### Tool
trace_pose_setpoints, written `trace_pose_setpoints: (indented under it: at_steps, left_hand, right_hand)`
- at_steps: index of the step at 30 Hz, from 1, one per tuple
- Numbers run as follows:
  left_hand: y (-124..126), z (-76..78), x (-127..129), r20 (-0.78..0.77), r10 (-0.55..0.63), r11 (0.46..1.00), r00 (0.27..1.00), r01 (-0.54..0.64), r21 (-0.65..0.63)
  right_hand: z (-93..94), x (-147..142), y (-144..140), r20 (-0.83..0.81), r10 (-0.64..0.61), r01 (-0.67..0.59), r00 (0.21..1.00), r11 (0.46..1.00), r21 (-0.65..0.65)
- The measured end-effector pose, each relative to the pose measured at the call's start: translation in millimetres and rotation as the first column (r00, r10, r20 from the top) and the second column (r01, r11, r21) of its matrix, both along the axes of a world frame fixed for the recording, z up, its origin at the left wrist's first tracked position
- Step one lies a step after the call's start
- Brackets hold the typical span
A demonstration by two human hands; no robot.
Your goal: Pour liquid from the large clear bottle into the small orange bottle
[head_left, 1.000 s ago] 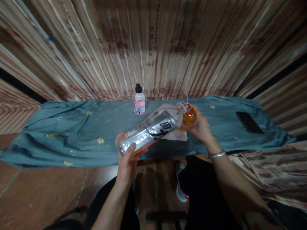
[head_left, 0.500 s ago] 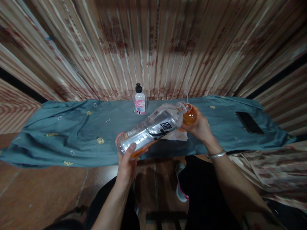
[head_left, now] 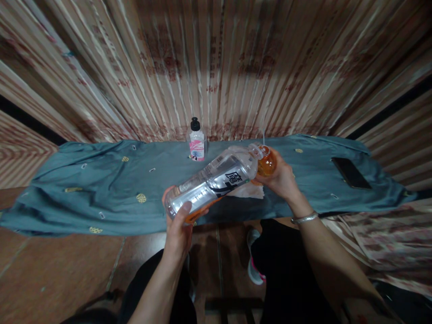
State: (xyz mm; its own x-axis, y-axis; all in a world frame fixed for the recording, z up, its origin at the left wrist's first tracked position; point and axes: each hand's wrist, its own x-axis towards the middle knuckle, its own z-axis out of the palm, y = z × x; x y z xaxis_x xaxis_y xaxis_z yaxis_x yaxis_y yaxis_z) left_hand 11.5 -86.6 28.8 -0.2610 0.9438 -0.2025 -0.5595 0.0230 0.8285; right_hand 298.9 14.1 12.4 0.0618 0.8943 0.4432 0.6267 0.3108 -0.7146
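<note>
The clear plastic bottle with a silver label [head_left: 219,180] slants above the table's middle, its neck to the far right, against or just beside a rounded, translucent orange vessel [head_left: 267,163]. The left hand [head_left: 178,229] grips its base; the right hand [head_left: 281,177] is wrapped around the vessel. The bottle looks light, thin-walled and slick, likely to dent, so the base and lower body seem good holds; the vessel looks stiffer, perhaps fragile. Teal patterned cloth [head_left: 111,193] covers the table; pleated beige-and-red curtains [head_left: 212,67] hang behind, above brown tiles [head_left: 77,265].
</note>
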Motion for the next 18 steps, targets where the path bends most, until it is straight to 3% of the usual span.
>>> trace_pose_setpoints:
  at_steps: [18]
  left_hand:
    - [1.2, -2.7, -1.8, 0.014, 0.002, 1.0, 1.0, -0.002, 0.018]
  right_hand:
    - [-1.7, 1.0, 0.3, 0.024, -0.014, 0.014, 1.0, 1.0, 0.019]
